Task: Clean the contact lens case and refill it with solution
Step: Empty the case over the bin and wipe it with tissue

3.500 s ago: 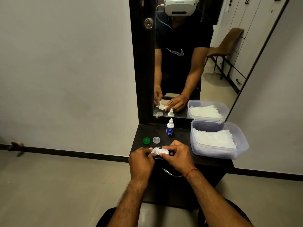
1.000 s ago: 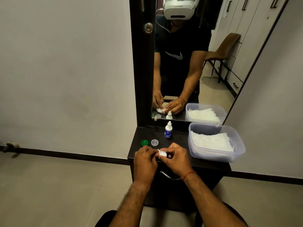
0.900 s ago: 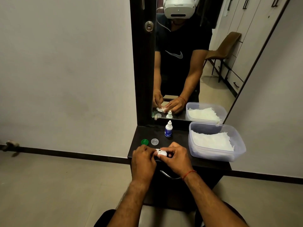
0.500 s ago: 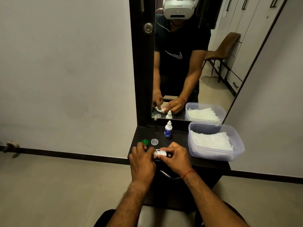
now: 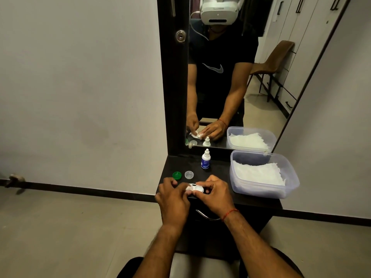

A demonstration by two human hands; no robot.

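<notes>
Below the mirror point(image 5: 267, 109), at the black worktop's point(image 5: 218, 167) 6 o'clock edge, the right grip point(image 5: 214, 194) pinches the case point(image 5: 199, 189) while the left grip point(image 5: 172, 197) pinches a tissue point(image 5: 188, 188) against it. Green cap point(image 5: 176, 174) and clear cap point(image 5: 189, 174) lie at 10 o'clock, bottle point(image 5: 205, 162) at 12, tub point(image 5: 261, 192) at 3. Grey wall point(image 5: 80, 97), tiled floor point(image 5: 60, 227).

Grey walls point(image 5: 80, 87), tiled floor point(image 5: 70, 227), dark mirrored dresser point(image 5: 259, 203), brown chair point(image 5: 275, 59).

The solution bottle point(image 5: 205, 161) stands on the dresser top point(image 5: 219, 169). Front-left of it lie the inner cap point(image 5: 189, 174) and, further left, the outer cap point(image 5: 176, 175); right of it sits the tub point(image 5: 261, 192), tissues point(image 5: 259, 173) inside. Directly before it, the left hand point(image 5: 173, 199) and right hand point(image 5: 215, 194) grip the lens case point(image 5: 197, 189).
</notes>
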